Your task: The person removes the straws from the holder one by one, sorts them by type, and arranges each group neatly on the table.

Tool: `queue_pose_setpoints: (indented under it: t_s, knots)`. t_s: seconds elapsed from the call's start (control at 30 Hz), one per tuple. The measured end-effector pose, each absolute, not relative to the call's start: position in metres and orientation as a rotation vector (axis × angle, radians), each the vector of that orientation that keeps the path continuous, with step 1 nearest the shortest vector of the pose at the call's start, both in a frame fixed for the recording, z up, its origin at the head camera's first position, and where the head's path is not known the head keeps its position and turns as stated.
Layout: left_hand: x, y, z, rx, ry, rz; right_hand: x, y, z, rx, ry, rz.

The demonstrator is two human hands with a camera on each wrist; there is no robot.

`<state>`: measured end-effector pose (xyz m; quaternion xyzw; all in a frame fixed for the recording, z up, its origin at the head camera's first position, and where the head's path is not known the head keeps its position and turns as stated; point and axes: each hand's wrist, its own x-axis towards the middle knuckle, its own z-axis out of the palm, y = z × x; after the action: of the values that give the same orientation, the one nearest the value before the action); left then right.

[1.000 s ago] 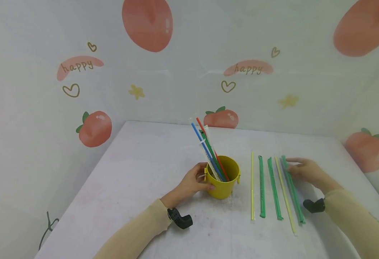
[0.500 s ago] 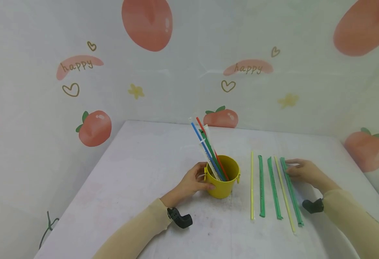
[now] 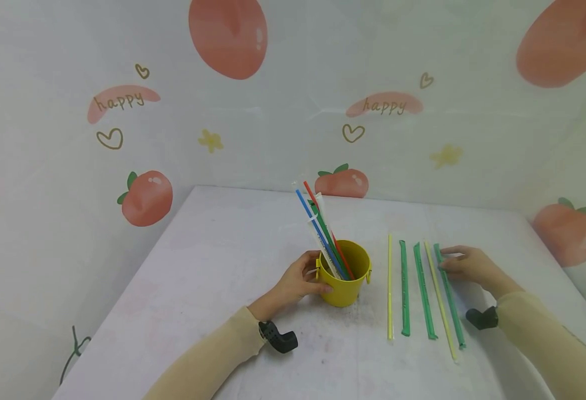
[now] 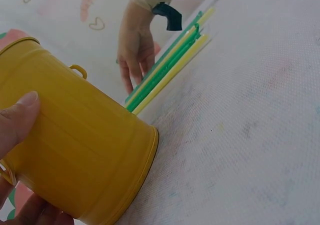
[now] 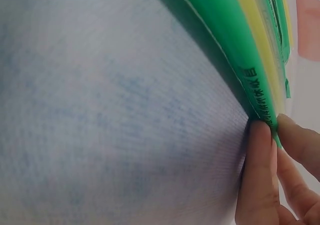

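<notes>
A yellow bucket [image 3: 340, 293] stands upright on the table, holding several wrapped straws [image 3: 323, 233], blue, red, green and white, that lean to the left. The left hand [image 3: 295, 280] grips the bucket's left side; in the left wrist view its thumb lies on the yellow wall [image 4: 90, 135]. To the right lie two yellow and several green straws in a row. At the far end of the rightmost green straw [image 3: 453, 305] is the right hand [image 3: 468, 265]. The right wrist view shows thumb and fingers [image 5: 257, 170] pinching that green straw [image 5: 225, 35] near its end.
Between the bucket and the right hand lie a yellow straw [image 3: 390, 289], a green straw [image 3: 405, 289], another green one [image 3: 425, 294] and a slanted yellow one [image 3: 440, 300]. The white table [image 3: 213, 239] meets a patterned backdrop [image 3: 283, 122]. Each wrist wears a black device.
The right hand has shifted slightly left, and the rightmost green straw has moved left with it, closer to the slanted yellow straw. The left hand and the bucket have stayed in place.
</notes>
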<state>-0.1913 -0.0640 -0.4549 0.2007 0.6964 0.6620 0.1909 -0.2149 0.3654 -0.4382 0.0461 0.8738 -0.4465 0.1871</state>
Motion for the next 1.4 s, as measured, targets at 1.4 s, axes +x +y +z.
queue_pose_setpoints:
  t_s: [1.4]
  knots:
    - [-0.1900,-0.0637,-0.4536,0.545,1.975,1.843,-0.2120,0.3668,-0.4380,0.224,2.408,-1.314]
